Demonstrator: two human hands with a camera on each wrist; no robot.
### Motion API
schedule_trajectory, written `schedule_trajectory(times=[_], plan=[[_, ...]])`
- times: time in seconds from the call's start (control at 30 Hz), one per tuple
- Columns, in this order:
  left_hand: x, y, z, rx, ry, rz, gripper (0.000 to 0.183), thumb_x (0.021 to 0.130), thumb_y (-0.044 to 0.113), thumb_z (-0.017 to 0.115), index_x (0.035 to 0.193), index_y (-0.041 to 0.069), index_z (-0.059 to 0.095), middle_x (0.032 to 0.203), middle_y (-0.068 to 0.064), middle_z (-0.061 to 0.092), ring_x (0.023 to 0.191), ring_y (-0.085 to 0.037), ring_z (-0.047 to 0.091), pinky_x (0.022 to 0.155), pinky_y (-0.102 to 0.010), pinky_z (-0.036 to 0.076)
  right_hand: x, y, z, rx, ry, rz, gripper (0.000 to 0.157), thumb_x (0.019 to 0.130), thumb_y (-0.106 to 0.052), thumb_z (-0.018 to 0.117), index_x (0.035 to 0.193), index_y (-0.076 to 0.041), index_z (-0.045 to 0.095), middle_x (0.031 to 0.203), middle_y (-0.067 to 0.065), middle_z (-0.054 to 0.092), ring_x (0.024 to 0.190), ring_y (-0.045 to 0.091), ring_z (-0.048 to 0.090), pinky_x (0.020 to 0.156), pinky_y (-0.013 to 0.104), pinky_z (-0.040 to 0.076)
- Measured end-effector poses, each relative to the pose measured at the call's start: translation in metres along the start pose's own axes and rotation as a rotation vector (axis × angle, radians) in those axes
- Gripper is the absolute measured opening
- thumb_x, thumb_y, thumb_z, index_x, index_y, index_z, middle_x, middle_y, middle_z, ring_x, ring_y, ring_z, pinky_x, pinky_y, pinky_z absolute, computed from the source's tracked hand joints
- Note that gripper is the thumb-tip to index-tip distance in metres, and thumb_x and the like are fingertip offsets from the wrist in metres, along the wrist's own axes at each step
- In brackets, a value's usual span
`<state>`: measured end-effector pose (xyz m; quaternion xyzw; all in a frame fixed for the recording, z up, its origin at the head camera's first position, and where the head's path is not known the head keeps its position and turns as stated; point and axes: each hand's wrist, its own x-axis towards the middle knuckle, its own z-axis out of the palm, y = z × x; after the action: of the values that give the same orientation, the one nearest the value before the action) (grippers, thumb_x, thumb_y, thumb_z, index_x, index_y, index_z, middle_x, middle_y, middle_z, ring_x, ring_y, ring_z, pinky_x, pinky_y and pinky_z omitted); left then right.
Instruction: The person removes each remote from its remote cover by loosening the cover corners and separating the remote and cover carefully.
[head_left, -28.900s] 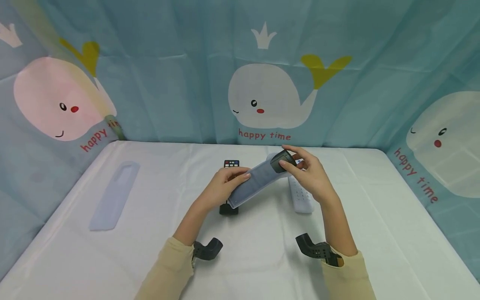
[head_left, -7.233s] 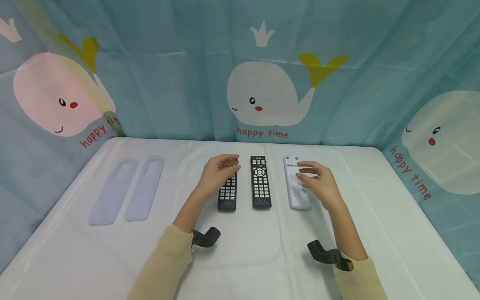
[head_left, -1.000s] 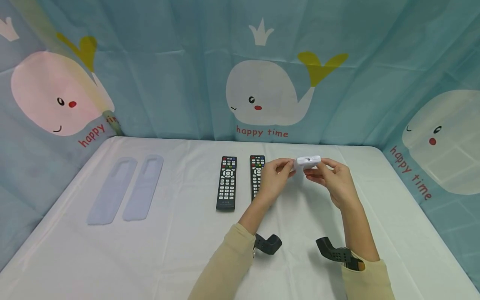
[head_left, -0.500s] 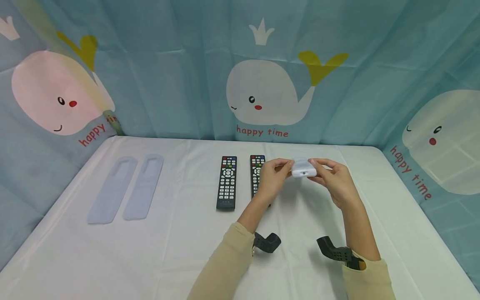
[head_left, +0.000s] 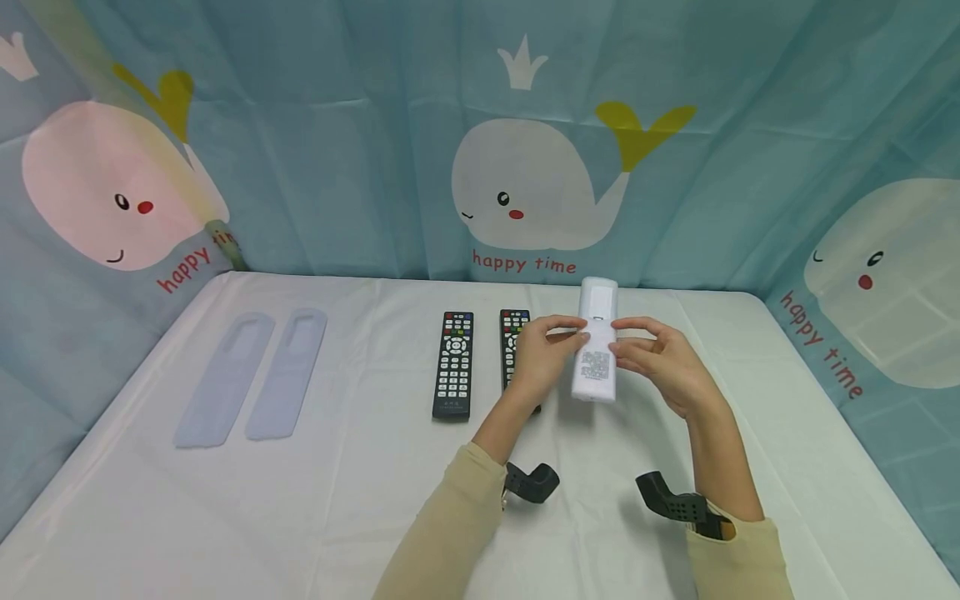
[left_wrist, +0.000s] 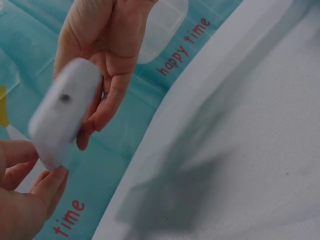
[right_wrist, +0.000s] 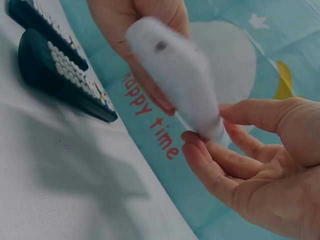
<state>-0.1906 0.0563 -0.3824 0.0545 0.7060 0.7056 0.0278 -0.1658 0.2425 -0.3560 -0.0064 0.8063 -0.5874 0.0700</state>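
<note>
A white remote control [head_left: 596,354] is held above the table's right half, its back with a printed label turned up towards the head camera. My left hand [head_left: 543,354] pinches its left edge between thumb and fingers, and my right hand [head_left: 660,362] pinches the right edge. Both wrist views show the white remote [left_wrist: 65,112] blurred and nearly end-on, with a small dark spot on its end. Under my left wrist lies a black remote control [head_left: 513,333], partly hidden by the hand. Another black remote control [head_left: 453,367] lies to its left, buttons up.
Two flat translucent sleeves [head_left: 225,383] lie side by side on the left of the white-covered table [head_left: 225,525]. A blue whale-print curtain [head_left: 360,192] rises behind the table and along its sides. Black camera mounts [head_left: 536,483] sit on both wrists.
The white remote, which lay buttons up 7.2 s ago, was lifted and has tipped from end-on to back-up. At 28.9 s, both hands held a sleeved black remote, and one sleeve lay left.
</note>
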Motion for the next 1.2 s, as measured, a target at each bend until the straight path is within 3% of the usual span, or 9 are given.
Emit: schedule_trajectory(times=[0.17, 0.33, 0.43, 0.63, 0.9, 1.2], plan=[[-0.0001, 0.0007, 0.0003, -0.004, -0.008, 0.008, 0.027, 0.096, 0.002, 0.076, 0.123, 0.001, 0.074, 0.129, -0.013, 0.070, 0.115, -0.026, 0.073, 0.091, -0.031, 0.062, -0.0005, -0.0003, 0.0004, 0.016, 0.010, 0.009, 0.061, 0.104, -0.007, 0.066, 0.156, 0.002, 0.036, 0.116, 0.010, 0.070, 0.097, 0.003, 0.070, 0.089, 0.021, 0.060], [-0.0009, 0.0016, -0.0002, 0.028, -0.014, 0.013, 0.044, 0.096, 0.003, 0.076, 0.139, 0.001, 0.065, 0.126, -0.015, 0.071, 0.118, -0.027, 0.070, 0.093, -0.031, 0.061, 0.0005, -0.0004, 0.0018, 0.016, 0.019, 0.028, 0.073, 0.103, -0.005, 0.066, 0.164, -0.004, 0.026, 0.130, 0.027, 0.064, 0.096, 0.003, 0.070, 0.088, 0.022, 0.061], [-0.0006, 0.0018, -0.0004, 0.023, -0.022, 0.015, 0.048, 0.095, 0.002, 0.076, 0.141, -0.002, 0.063, 0.125, -0.016, 0.072, 0.118, -0.027, 0.070, 0.094, -0.030, 0.061, 0.0011, 0.0000, 0.0019, 0.012, 0.015, 0.028, 0.077, 0.103, -0.004, 0.066, 0.166, -0.005, 0.023, 0.135, 0.029, 0.062, 0.097, 0.002, 0.070, 0.088, 0.021, 0.060], [-0.0007, 0.0010, -0.0007, 0.040, -0.030, 0.020, 0.047, 0.093, -0.001, 0.077, 0.138, -0.003, 0.065, 0.121, -0.015, 0.073, 0.116, -0.025, 0.071, 0.094, -0.030, 0.060, 0.0013, 0.0013, 0.0016, 0.015, 0.013, 0.015, 0.074, 0.101, 0.000, 0.067, 0.165, -0.001, 0.028, 0.120, 0.013, 0.070, 0.095, 0.001, 0.070, 0.086, 0.019, 0.060], [0.0001, -0.0012, 0.0010, 0.118, -0.020, 0.018, 0.045, 0.090, -0.002, 0.081, 0.134, 0.001, 0.069, 0.116, -0.012, 0.073, 0.113, -0.024, 0.072, 0.090, -0.030, 0.062, 0.0014, 0.0018, 0.0059, 0.006, 0.055, 0.003, 0.070, 0.100, -0.002, 0.069, 0.160, 0.001, 0.034, 0.144, 0.034, 0.056, 0.098, 0.002, 0.069, 0.088, 0.026, 0.062], [-0.0016, 0.0006, 0.0009, 0.155, -0.034, 0.022, 0.045, 0.090, -0.002, 0.081, 0.133, 0.002, 0.068, 0.114, -0.013, 0.072, 0.107, -0.024, 0.073, 0.087, -0.030, 0.063, 0.0021, 0.0009, 0.0092, -0.013, 0.089, 0.019, 0.067, 0.101, -0.003, 0.068, 0.159, 0.002, 0.034, 0.146, 0.032, 0.052, 0.101, 0.006, 0.067, 0.091, 0.031, 0.062]])
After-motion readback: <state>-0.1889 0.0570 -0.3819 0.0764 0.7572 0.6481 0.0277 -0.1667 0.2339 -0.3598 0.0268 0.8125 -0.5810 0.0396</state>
